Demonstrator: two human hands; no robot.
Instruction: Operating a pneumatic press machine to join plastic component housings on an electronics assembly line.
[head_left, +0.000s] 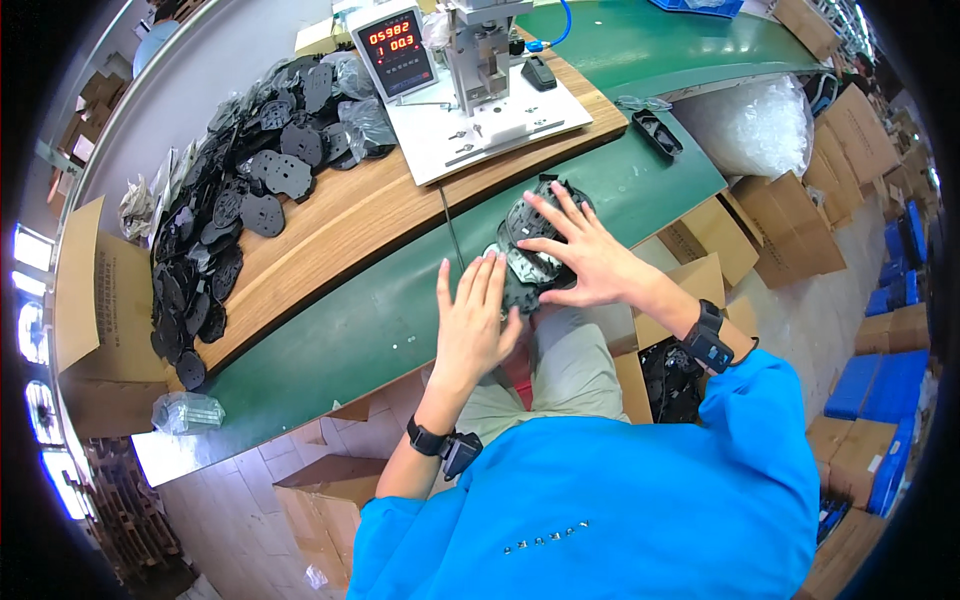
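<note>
A black rounded plastic housing (pixel 522 219) lies at the front edge of the green bench, partly covered by my hands. Inside or beneath it shows a pale, silvery part (pixel 524 268), and a dark piece (pixel 520 298) juts out on the near side. My right hand (pixel 590 255) is spread over the housing's right side, fingers outstretched and thumb apart. Flat along the left side lie the straight fingers of my left hand (pixel 474 318), their tips at the pale part's edge. Whether either hand presses down cannot be made out.
A heap of black plastic plates (pixel 262 172) covers the wooden board (pixel 345 222) at left. Behind the hands stands a white-based press (pixel 490 135) with a red-digit display box (pixel 395 50). A black shell (pixel 657 135) sits at right. Cardboard boxes (pixel 790 225) crowd the floor.
</note>
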